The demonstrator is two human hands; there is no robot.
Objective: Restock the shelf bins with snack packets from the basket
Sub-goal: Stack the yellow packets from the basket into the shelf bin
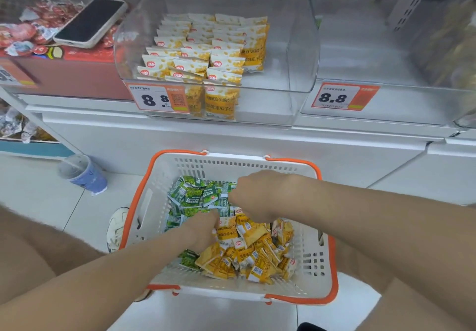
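Presently catalogued, starting from the stock in hand.

1. Basket (313, 258): white plastic with orange handles, sitting low in front of me, just before the white shelf base (257, 140). It is holding two lots. The green packets (195, 196) are piling up at the far left and the yellow packets (247, 253) at the near right, the two meeting mid-basket.

2. Left hand (203, 227): I am digging it into the pile at that seam. The fingers are curling downward and the tips are buried, so I cannot tell whether they are closing on a packet.

3. Right hand (257, 191): I am bending it over the green lot, knuckles up and fingers curling under. What they are clamping, if anything, is hidden.

4. Middle bin (301, 60): a clear bin on the shelf above the basket. Shelved yellow rows (206, 47) are standing in neat files in its left half, with an orange price tag (159, 98) reading 8.8 hanging on the front.

5. Right bin (360, 47): clear, standing just beside the middle one and wearing a second tag (340, 97), also 8.8.

6. Left compartment: red packets (33, 29) are lying loose, and a phone (90, 22) is resting face-up on them.

7. Floor items: a lidded cup (82, 173) is standing left of the basket, and a pale shoe (117, 227) is showing just beside the basket's left wall.
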